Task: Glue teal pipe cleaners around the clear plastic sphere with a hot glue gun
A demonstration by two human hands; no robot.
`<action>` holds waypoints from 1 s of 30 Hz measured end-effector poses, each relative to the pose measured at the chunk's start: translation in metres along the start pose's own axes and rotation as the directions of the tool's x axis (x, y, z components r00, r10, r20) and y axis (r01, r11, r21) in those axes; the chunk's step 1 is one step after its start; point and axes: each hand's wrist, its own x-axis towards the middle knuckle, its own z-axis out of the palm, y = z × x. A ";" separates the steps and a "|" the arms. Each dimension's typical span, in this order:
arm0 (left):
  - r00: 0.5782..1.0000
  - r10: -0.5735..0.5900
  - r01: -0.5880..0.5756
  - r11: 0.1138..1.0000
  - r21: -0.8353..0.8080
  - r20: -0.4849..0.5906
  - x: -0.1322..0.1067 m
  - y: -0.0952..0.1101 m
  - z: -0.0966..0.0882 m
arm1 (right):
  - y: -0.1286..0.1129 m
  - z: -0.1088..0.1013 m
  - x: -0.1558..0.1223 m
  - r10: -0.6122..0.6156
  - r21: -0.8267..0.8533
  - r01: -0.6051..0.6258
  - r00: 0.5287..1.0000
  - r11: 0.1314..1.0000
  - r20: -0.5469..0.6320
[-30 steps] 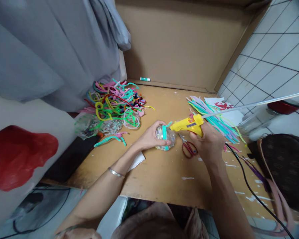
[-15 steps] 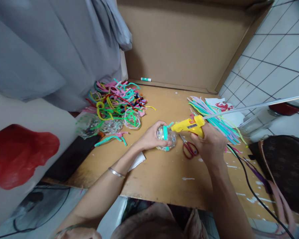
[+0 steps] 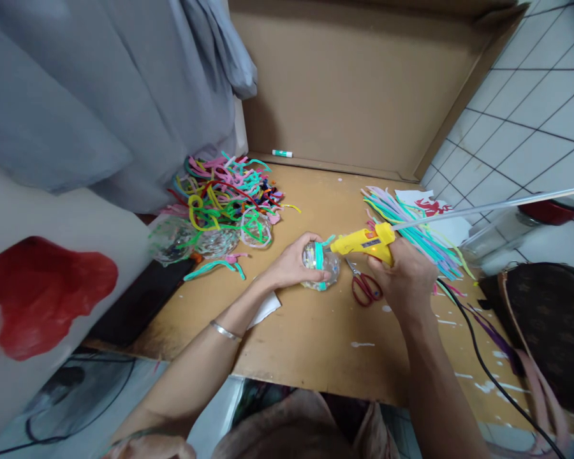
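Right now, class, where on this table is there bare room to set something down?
Near tabletop, bordered by left forearm, right forearm and scissors, apart from a white smear; and the strip between clear container, cardboard, multicoloured pile and pipe-cleaner bundle. Crowded: far left around the pile; right, around the bundle and dark bag.

Clear plastic vessel [image 3: 332,266], small, rounded, held mid-scene, a turquoise fuzzy strip [image 3: 319,256] running around it. Glue gun [image 3: 366,241], yellow, held just right of it, nozzle [image 3: 329,248] leftward at the strip, clear glue stick [image 3: 459,213] projecting right.
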 end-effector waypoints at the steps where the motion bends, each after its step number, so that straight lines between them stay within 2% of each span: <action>1: 1.000 -0.002 0.002 1.000 -0.002 0.000 0.000 0.000 0.000 | 0.000 0.000 0.000 0.004 -0.006 -0.004 1.000 1.000 0.006; 23: 1.000 -0.010 0.010 1.000 -0.015 -0.003 0.000 0.004 0.000 | 0.002 0.001 -0.001 -0.017 -0.007 0.017 1.000 1.000 -0.011; 30: 1.000 -0.014 0.014 1.000 -0.014 0.001 0.000 0.001 0.001 | 0.002 0.001 -0.002 0.053 0.006 -0.053 0.999 0.999 0.012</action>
